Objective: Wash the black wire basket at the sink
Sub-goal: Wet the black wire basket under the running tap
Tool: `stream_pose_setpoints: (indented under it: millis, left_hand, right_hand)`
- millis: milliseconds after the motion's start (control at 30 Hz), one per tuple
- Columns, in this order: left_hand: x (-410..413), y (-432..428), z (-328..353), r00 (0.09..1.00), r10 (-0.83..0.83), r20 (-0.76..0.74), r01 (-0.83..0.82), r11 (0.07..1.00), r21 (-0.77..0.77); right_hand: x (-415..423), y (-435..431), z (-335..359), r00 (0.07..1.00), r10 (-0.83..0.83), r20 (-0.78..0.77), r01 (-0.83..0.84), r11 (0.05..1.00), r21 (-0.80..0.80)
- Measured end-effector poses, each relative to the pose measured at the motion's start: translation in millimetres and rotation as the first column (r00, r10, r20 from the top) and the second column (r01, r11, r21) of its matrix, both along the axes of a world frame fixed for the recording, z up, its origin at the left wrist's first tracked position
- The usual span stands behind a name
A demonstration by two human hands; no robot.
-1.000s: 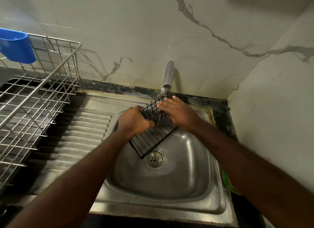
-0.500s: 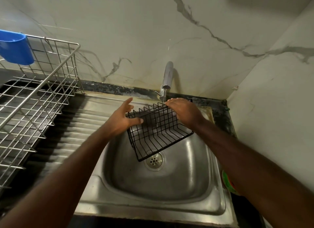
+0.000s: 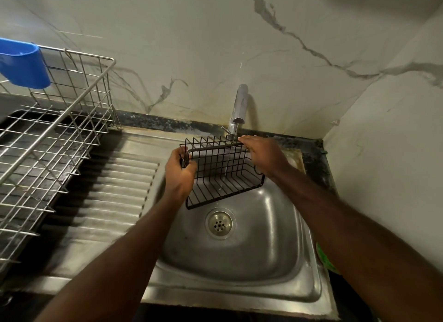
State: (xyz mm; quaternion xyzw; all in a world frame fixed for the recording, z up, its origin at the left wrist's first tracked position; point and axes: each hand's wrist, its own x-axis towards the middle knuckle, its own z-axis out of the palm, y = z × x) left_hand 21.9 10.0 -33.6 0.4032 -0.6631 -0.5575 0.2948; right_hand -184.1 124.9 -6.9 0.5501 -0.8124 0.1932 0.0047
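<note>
Basket position: black rectangular wire basket (image 3: 223, 177) held clear above the stainless steel sink basin (image 3: 263, 261), over its 12 o'clock half and directly beneath the chrome tap spout (image 3: 239, 105). The open top is turned toward us. The basket is tilted, with its 7 o'clock corner lowest, just above the round perforated drain (image 3: 219, 223).

Left hand (image 3: 179, 175): clenched on the wires at the basket's 9 o'clock end, thumb and fingers wrapped about the rim there.

Right hand (image 3: 266, 157): laid over the 3 o'clock end, fingers bent over the top rim at the 1 o'clock corner, grasping it. The thumb is hidden from us.

Water: thin stream (image 3: 227, 161) falls from the spout through the mesh, right of the basket's middle.

Surroundings: ribbed steel draining board (image 3: 107, 189) at 9 o'clock of the basin. Silver wire dish rack (image 3: 60, 134) stands further out, at 9 to 10 o'clock, with a blue plastic cup-shaped holder (image 3: 21, 65) hung on its far rail at 10 o'clock. White marble-pattern wall (image 3: 191, 46) with grey veins runs behind at 12 o'clock and down the 3 o'clock side. Green object (image 3: 324, 259) lies at 4 o'clock just beside the sink rim, mostly covered by our right forearm; we cannot identify it.
</note>
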Motion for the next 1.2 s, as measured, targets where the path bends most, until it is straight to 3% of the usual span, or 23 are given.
stream_pose_setpoints:
  millis: [100, 300, 467, 633, 833, 900, 967, 1000, 1033, 1100, 1133, 1200]
  left_hand:
    - [-3, -4, -1, 0.999, 0.020, 0.028, -0.020, 1.000, -0.001]
    - [-10, -4, 1, 0.997, -0.025, 0.078, 0.025, 1.000, 0.005]
    - [-22, -3, 9, 0.990, -0.101, 0.094, 0.103, 0.995, -0.008]
    - [-32, 0, 10, 0.991, -0.084, 0.105, 0.084, 0.996, 0.001]
    - [-35, -2, 9, 0.985, -0.124, 0.120, 0.129, 0.991, -0.031]
    - [-34, -3, 9, 0.984, -0.127, 0.124, 0.133, 0.990, -0.040]
    - [-33, -6, 9, 0.983, -0.130, 0.130, 0.134, 0.991, -0.023]
    - [-33, -8, 8, 0.982, -0.133, 0.134, 0.137, 0.991, -0.015]
    - [-33, -9, 9, 0.980, -0.135, 0.143, 0.138, 0.990, -0.012]
    - [-34, -10, 11, 0.978, -0.145, 0.152, 0.149, 0.989, -0.013]
    - [-34, -10, 12, 0.976, -0.156, 0.150, 0.160, 0.987, -0.014]
    - [-36, -8, 15, 0.972, -0.174, 0.157, 0.178, 0.984, -0.014]
  right_hand:
    - [14, -11, 1, 0.998, -0.049, 0.041, 0.047, 0.997, 0.065]
    - [42, -15, 2, 0.997, 0.027, 0.078, -0.032, 0.997, 0.064]
    - [26, -3, 7, 0.976, -0.178, 0.126, 0.157, 0.975, 0.160]
    - [42, -7, 16, 0.981, -0.022, 0.192, -0.003, 0.991, 0.131]
    - [17, 0, 11, 0.947, -0.172, 0.271, 0.095, 0.957, 0.274]
    - [22, -4, 17, 0.916, -0.167, 0.364, 0.072, 0.963, 0.260]
    - [23, -9, 26, 0.822, -0.162, 0.546, 0.129, 0.987, 0.099]
    - [21, -13, 30, 0.725, -0.171, 0.667, 0.228, 0.974, 0.001]
    - [17, -19, 35, 0.572, -0.161, 0.804, 0.351, 0.934, -0.063]
    - [15, -30, 45, 0.195, -0.081, 0.977, 0.537, 0.843, -0.037]
    - [16, -36, 48, 0.062, -0.055, 0.997, 0.563, 0.827, 0.010]
    - [19, -44, 52, -0.067, -0.078, 0.995, 0.524, 0.845, 0.101]
